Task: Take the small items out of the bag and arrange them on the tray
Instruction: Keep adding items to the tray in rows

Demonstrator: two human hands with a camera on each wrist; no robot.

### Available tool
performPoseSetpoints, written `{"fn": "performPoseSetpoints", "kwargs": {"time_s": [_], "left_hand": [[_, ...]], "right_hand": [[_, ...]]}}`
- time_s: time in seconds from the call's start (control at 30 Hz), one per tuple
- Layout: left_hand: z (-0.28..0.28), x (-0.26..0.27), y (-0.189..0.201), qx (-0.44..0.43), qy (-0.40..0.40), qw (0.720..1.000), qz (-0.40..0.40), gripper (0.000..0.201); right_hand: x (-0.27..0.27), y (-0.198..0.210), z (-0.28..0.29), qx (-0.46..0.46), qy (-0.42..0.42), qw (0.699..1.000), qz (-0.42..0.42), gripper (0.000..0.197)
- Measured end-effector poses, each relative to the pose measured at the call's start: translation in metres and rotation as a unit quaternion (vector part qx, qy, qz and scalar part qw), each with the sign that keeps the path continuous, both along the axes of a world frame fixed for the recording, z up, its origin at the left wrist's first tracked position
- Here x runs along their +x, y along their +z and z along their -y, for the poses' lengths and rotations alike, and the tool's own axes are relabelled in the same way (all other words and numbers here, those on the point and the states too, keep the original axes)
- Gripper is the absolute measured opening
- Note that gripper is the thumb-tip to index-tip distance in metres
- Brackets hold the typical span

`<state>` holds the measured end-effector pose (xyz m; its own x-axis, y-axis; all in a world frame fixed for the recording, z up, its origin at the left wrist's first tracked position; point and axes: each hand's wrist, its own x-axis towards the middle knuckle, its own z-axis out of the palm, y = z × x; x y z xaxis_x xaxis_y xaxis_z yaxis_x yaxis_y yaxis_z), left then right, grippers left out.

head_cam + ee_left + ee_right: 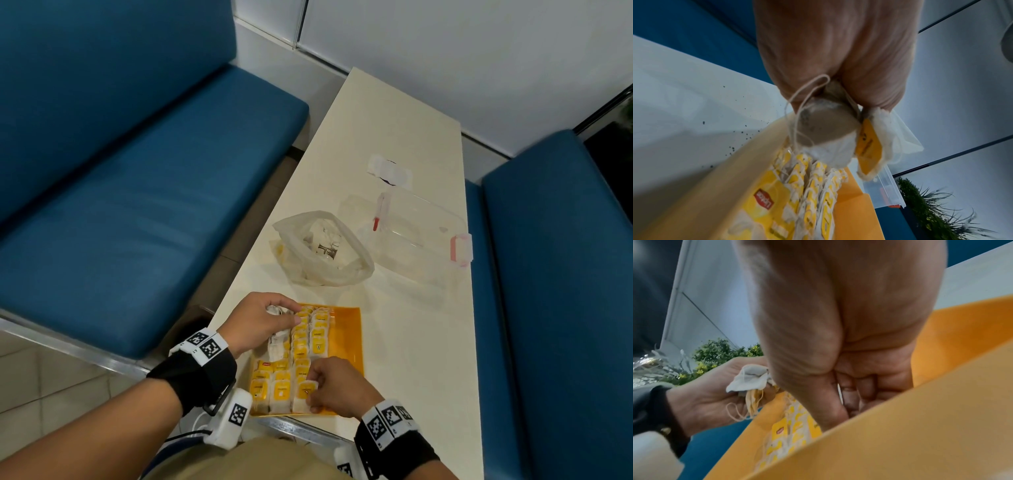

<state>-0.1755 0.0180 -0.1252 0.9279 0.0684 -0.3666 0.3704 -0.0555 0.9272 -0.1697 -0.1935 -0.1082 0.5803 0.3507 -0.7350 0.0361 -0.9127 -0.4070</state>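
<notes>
An orange tray point(346, 335) lies at the near end of the table, its left half filled with rows of yellow-tagged tea bags point(301, 346). My left hand point(270, 318) hovers over the tray's far left corner and grips a small bundle of tea bags point(826, 128) with loose strings. My right hand point(318, 394) is at the tray's near edge, thumb and fingers pinching one tea bag point(305, 392) in the front row. In the right wrist view the fingertips point(849, 402) dip behind the tray wall point(900, 426). The plastic bag point(322, 250) sits open beyond the tray with items inside.
A clear lidded container point(418, 236) with pink clips stands right of the bag. A white sticker point(390, 169) is farther up the cream table point(394, 120). Blue benches point(137, 205) flank the table on both sides. The tray's right half is bare orange.
</notes>
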Motion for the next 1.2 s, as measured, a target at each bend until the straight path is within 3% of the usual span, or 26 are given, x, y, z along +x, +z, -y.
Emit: {"fn": "performPoseSetpoints", "kwargs": {"time_s": [0.17, 0.57, 0.77, 0.9, 1.03, 1.2], "left_hand": [[0.002, -0.002, 0.001, -0.002, 0.002, 1.0, 0.0, 0.014], [0.005, -0.005, 0.0, -0.007, 0.016, 1.0, 0.013, 0.012], [0.004, -0.005, 0.0, -0.012, 0.014, 1.0, 0.015, 0.012], [0.007, -0.002, 0.003, -0.067, 0.053, 0.996, -0.012, 0.009], [0.014, 0.004, 0.012, -0.181, 0.094, 0.978, -0.054, 0.009], [0.018, 0.007, 0.023, -0.282, 0.107, 0.949, -0.093, 0.022]], "right_hand": [[-0.008, -0.004, -0.005, -0.047, 0.06, 0.995, 0.064, 0.039], [-0.013, -0.004, -0.013, -0.074, 0.039, 0.993, 0.08, 0.054], [-0.016, -0.004, -0.016, -0.069, 0.036, 0.993, 0.083, 0.072], [-0.002, 0.027, -0.011, 0.044, -0.001, 0.986, 0.162, 0.054], [-0.002, 0.045, -0.016, 0.225, 0.058, 0.932, 0.278, 0.039], [-0.002, 0.039, -0.024, 0.295, 0.06, 0.889, 0.346, 0.014]]}}
